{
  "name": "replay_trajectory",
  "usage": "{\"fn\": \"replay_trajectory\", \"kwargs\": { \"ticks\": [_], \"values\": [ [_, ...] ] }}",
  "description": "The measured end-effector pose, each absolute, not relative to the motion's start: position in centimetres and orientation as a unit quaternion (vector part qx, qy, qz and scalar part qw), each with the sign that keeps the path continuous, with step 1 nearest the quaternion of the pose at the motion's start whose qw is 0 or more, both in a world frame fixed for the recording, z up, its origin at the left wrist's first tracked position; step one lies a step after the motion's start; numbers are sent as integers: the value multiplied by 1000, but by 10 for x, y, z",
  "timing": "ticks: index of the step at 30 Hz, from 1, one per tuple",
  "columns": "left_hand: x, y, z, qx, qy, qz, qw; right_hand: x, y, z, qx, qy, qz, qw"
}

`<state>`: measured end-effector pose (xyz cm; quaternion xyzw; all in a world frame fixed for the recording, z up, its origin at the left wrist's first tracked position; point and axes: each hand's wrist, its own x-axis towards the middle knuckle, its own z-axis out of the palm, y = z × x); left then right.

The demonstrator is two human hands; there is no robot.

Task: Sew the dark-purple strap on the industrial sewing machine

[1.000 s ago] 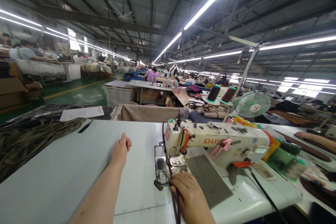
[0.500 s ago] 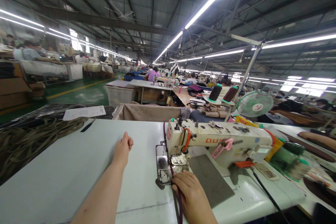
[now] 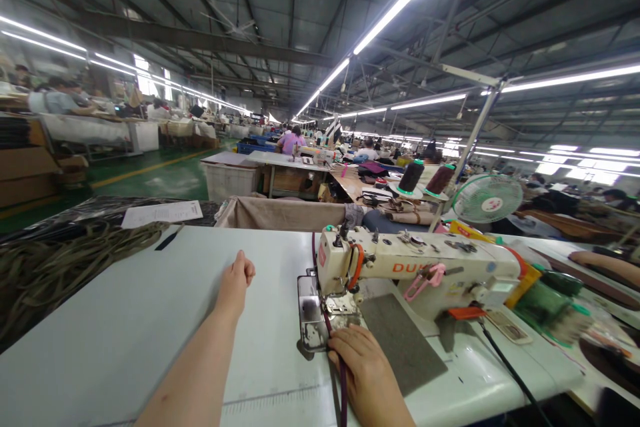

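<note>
The sewing machine stands on the white table. Just in front of its needle plate, the right hand lies flat, fingers extended and pressing a dark strap against the table. Left of the machine, the left hand rests on the table, fingers curled into a loose fist, holding nothing.

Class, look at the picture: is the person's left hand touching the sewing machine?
No: the left hand lies loosely curled on the bare table, well apart from the sewing machine.
</note>
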<state>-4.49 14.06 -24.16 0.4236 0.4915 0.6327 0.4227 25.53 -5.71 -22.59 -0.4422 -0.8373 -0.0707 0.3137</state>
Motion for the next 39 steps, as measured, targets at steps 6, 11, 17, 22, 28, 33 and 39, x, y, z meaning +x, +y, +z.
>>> {"fn": "replay_trajectory", "kwargs": {
  "ticks": [6,11,17,22,28,33,39],
  "values": [
    [-46,142,-242,423,488,638,419,255,-57,-225,-443,-836,-73,315],
    [-45,141,-239,430,494,636,407,255,-56,-225,-441,-836,-80,318],
    [-43,139,-235,422,493,641,410,254,-56,-224,-434,-837,-78,324],
    [-43,137,-230,419,501,635,413,253,-58,-223,-442,-834,-78,322],
    [-41,135,-224,401,493,647,422,253,-58,-223,-437,-836,-82,322],
    [-41,134,-223,397,492,646,428,253,-57,-221,-439,-837,-81,317],
    [-41,135,-224,402,495,643,424,254,-57,-220,-442,-835,-82,317]
  ]
}}
